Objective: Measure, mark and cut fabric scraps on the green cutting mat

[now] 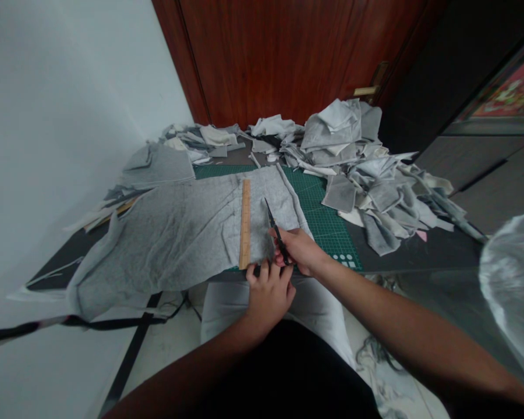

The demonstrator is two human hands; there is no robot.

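A wide piece of grey cloth (179, 224) lies across a green cutting mat (321, 212), its left part hanging past the table's front edge. On it a wooden ruler (245, 224) runs from back to front. My right hand (300, 250) is closed around the black handles of a pair of scissors (275, 224), whose blades point away from me over the cloth, right of the ruler. My left hand (271, 288) rests at the table's front edge, fingers spread, near the ruler's lower end and beside the scissors' handles. Something dark lies at its fingertips, partly hidden.
Heaped grey and white cloth scraps (375, 186) cover the right and back of the dark table (414, 250). More folded cloth (157, 163) is stacked at the left back. A clear plastic bag (513, 279) stands right. Behind are a wooden door (283, 58) and white wall (91, 81).
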